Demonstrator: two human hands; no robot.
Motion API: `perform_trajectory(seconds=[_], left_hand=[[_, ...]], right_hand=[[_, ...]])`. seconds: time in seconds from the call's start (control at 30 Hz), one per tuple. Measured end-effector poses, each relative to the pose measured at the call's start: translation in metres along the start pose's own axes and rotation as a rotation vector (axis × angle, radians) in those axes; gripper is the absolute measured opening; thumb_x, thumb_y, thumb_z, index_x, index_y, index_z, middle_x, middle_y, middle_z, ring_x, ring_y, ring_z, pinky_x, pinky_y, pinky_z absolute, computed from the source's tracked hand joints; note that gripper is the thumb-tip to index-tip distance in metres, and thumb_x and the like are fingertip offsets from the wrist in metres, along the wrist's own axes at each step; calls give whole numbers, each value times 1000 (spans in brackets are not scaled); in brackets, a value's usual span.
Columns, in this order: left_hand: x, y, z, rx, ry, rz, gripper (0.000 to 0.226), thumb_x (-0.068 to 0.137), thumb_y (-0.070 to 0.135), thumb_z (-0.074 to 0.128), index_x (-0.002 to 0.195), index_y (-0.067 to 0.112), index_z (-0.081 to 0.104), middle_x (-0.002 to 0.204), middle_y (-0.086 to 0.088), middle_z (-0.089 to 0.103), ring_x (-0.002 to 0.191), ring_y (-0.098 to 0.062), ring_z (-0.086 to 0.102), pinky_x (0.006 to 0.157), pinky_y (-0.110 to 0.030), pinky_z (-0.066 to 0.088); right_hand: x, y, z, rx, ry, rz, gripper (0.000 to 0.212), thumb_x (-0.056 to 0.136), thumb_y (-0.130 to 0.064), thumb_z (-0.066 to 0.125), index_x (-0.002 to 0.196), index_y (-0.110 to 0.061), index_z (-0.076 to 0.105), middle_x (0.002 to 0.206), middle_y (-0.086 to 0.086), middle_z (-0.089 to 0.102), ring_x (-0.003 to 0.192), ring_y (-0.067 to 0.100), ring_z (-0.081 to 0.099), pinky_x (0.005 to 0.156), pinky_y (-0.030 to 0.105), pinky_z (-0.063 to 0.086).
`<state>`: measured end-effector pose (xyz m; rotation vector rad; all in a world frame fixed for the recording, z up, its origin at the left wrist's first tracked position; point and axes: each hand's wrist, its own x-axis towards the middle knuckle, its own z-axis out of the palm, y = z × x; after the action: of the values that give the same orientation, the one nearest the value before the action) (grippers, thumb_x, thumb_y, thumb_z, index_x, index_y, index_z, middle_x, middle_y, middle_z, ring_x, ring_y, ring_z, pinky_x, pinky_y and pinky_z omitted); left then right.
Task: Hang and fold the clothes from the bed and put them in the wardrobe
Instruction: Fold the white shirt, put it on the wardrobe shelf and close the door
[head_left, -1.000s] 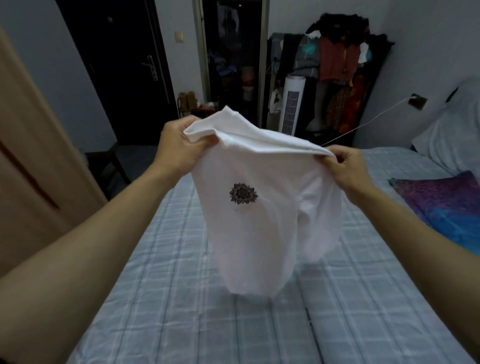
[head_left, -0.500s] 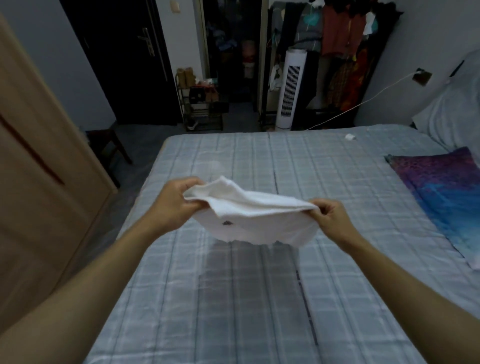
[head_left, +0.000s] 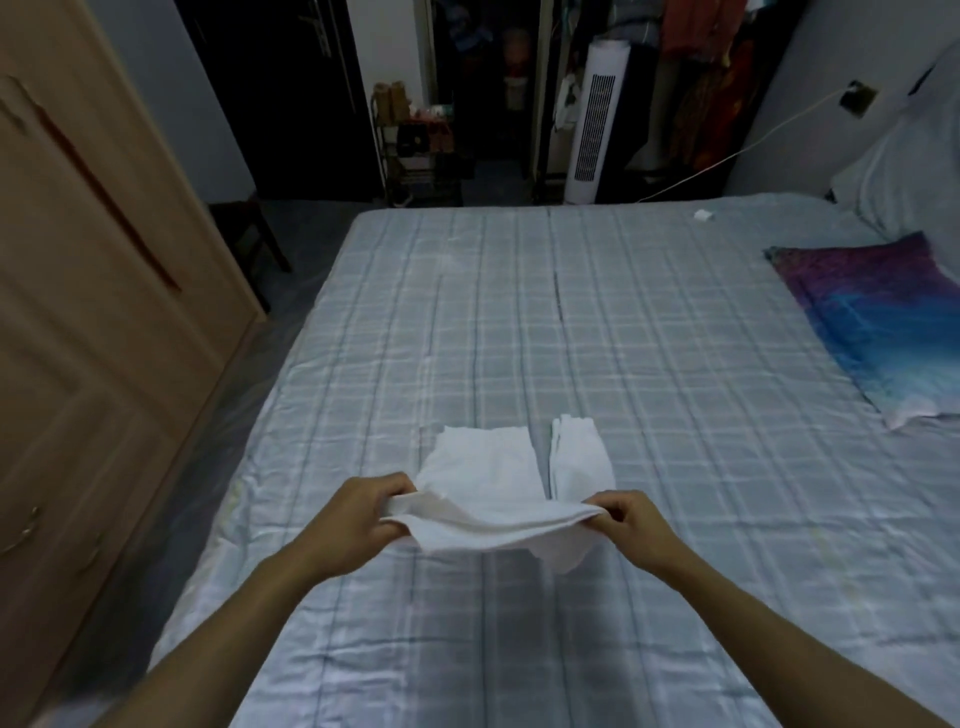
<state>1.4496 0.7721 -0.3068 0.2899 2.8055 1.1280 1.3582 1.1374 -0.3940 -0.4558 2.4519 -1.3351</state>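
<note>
A white garment (head_left: 488, 467) lies partly on the grey checked bed (head_left: 649, 338), its far end spread flat in two portions and its near edge lifted. My left hand (head_left: 361, 506) grips the near left corner of the garment. My right hand (head_left: 631, 522) pinches the near right corner. The fabric sags between my hands just above the sheet. The wooden wardrobe (head_left: 88, 322) stands along the left, its doors closed.
A purple and blue cloth (head_left: 878, 322) lies on the right side of the bed below a pillow (head_left: 914, 171). A small white scrap (head_left: 704, 215) sits at the far edge. Beyond the bed stand a white tower fan (head_left: 597, 114), a shoe rack (head_left: 421, 145) and hanging clothes (head_left: 706, 78).
Both hands brought the white garment down from chest height onto the bed and toward me; its far end now rests flat on the sheet. The view tilted downward.
</note>
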Motion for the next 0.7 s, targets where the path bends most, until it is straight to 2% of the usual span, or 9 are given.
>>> perform_trajectory(seconds=[0.1, 0.17, 0.27, 0.33, 0.43, 0.53, 0.6, 0.67, 0.7], left_hand=[[-31, -12, 21, 107, -66, 58, 12, 79, 32, 66, 86, 26, 58, 78, 13, 63, 70, -3, 59, 64, -31, 47], [-47, -21, 34, 176, -113, 94, 12, 79, 26, 66, 82, 23, 54, 77, 11, 60, 70, -5, 57, 64, -32, 46], [-73, -38, 54, 227, -160, 123, 11, 79, 25, 62, 84, 20, 53, 81, 8, 58, 72, -11, 54, 64, -32, 45], [-92, -51, 71, 262, -187, 155, 15, 80, 28, 60, 93, 21, 58, 88, 7, 60, 76, -13, 56, 66, -31, 45], [-124, -68, 103, 302, -239, 200, 22, 81, 26, 66, 102, 26, 59, 95, 8, 58, 83, -14, 57, 68, -33, 48], [-161, -87, 144, 349, -296, 252, 27, 73, 21, 68, 93, 28, 52, 89, 9, 53, 77, -13, 54, 57, -30, 44], [-185, -104, 173, 373, -331, 269, 34, 65, 19, 72, 87, 29, 48, 84, 11, 50, 71, -11, 52, 50, -25, 36], [-206, -124, 204, 435, -366, 275, 41, 55, 17, 76, 83, 31, 49, 79, 13, 49, 65, -8, 50, 48, -22, 28], [-215, -135, 220, 471, -383, 268, 47, 49, 15, 79, 81, 31, 49, 77, 13, 48, 62, -7, 49, 47, -21, 27]], right_hand=[[-31, 2, 18, -68, 4, 20, 25, 85, -12, 74, 76, -35, 74, 78, -16, 74, 75, 1, 68, 67, 18, 50], [-49, 7, 31, -113, 15, 8, 22, 84, -16, 76, 78, -37, 73, 77, -16, 73, 77, -1, 67, 68, 13, 47], [-80, 16, 54, -154, 5, 0, 2, 83, -36, 74, 82, -34, 74, 80, -14, 71, 82, -2, 65, 68, 10, 45], [-104, 30, 75, -174, 29, -67, 28, 82, -53, 63, 86, -28, 76, 82, -13, 70, 82, 2, 65, 68, 13, 46], [-136, 53, 107, -194, 59, -118, 41, 86, -59, 57, 88, -23, 76, 83, -15, 68, 80, 1, 64, 69, 9, 45], [-165, 86, 143, -243, 65, -144, 42, 92, -55, 53, 90, -18, 74, 89, -10, 69, 81, 0, 63, 78, 14, 47], [-186, 108, 172, -326, 65, -144, 38, 94, -49, 50, 90, -20, 74, 91, -8, 70, 84, 8, 63, 91, 21, 43], [-202, 127, 200, -448, 51, -148, 30, 92, -39, 53, 87, -21, 76, 90, -6, 71, 83, 14, 64, 96, 21, 35], [-208, 136, 213, -508, 44, -139, 19, 89, -30, 60, 86, -20, 76, 90, -4, 71, 82, 16, 65, 95, 22, 36]])
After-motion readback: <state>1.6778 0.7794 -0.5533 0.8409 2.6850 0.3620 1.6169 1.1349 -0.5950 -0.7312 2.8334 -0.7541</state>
